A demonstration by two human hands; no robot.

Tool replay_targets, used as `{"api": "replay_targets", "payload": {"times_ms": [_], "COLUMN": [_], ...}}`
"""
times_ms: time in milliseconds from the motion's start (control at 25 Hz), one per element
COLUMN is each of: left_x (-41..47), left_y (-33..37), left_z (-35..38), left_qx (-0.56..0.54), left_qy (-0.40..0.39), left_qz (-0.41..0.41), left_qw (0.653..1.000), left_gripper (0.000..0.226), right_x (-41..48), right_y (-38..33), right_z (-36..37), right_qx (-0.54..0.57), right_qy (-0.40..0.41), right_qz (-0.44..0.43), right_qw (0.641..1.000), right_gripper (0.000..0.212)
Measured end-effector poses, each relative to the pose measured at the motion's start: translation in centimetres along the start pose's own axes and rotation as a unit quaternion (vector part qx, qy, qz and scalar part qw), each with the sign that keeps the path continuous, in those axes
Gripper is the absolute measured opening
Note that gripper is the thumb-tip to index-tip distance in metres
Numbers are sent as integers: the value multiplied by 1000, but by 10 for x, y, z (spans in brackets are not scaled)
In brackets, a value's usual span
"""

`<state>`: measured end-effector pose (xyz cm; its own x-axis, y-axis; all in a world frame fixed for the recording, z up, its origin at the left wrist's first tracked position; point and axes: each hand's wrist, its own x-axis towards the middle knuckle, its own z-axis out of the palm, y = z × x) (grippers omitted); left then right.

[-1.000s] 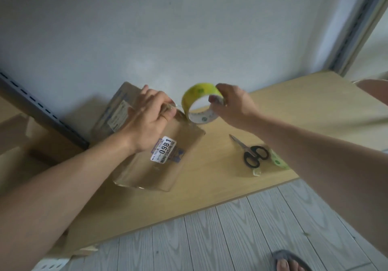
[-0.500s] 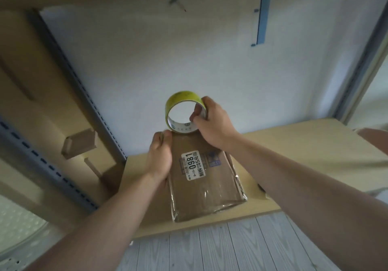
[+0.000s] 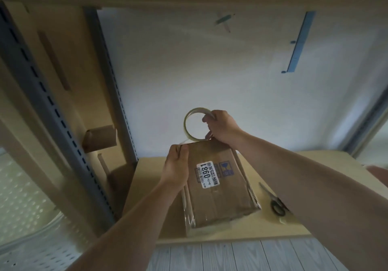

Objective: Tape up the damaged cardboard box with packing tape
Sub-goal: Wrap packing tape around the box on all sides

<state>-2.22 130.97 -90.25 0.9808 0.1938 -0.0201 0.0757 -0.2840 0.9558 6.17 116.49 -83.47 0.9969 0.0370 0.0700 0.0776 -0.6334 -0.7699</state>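
Observation:
A brown cardboard box with a white "0981" label lies on the wooden table, clear tape shining along its near and left edges. My left hand rests on the box's far left corner and pinches the free end of the tape there. My right hand grips the yellowish tape roll just above the box's far edge. A short strip of tape runs from the roll down to my left fingers.
Black-handled scissors lie on the table right of the box, partly under my right forearm. A grey slotted shelf upright and a small cardboard piece stand at the left. The white wall is close behind the box.
The view has tilted up a little more. My right hand has raised the roll slightly off the box's far edge, drawing out a short strip. My left hand stays at the far left corner.

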Motion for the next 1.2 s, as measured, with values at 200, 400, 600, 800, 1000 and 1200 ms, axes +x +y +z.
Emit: {"api": "replay_targets", "payload": {"times_ms": [200,400,600,800,1000,1200], "left_x": [9,-3,-8,-14,-21,-36], "left_y": [-7,-15,-23,-27,-32,-21], "left_z": [3,8,-13,-14,-10,-10], "left_qx": [-21,-13,27,37,55,102], "left_qy": [39,44,-54,-54,3,-14], "left_qz": [-54,-125,-86,-40,-25,-12], "left_qw": [998,991,994,997,998,995], "left_gripper": [31,50,33,32,40,49], "right_x": [10,1,-22,-57,-70,-51], "right_y": [0,-28,-37,-21,-3,5], "right_z": [25,51,37,45,59,51], "right_qx": [-22,4,19,12,9,-9], "right_qy": [53,18,-8,17,85,40], "right_qz": [-42,-61,-20,-8,-72,-109], "right_qw": [998,998,1000,1000,994,993], "right_gripper": [19,16,21,16,8,13]}}
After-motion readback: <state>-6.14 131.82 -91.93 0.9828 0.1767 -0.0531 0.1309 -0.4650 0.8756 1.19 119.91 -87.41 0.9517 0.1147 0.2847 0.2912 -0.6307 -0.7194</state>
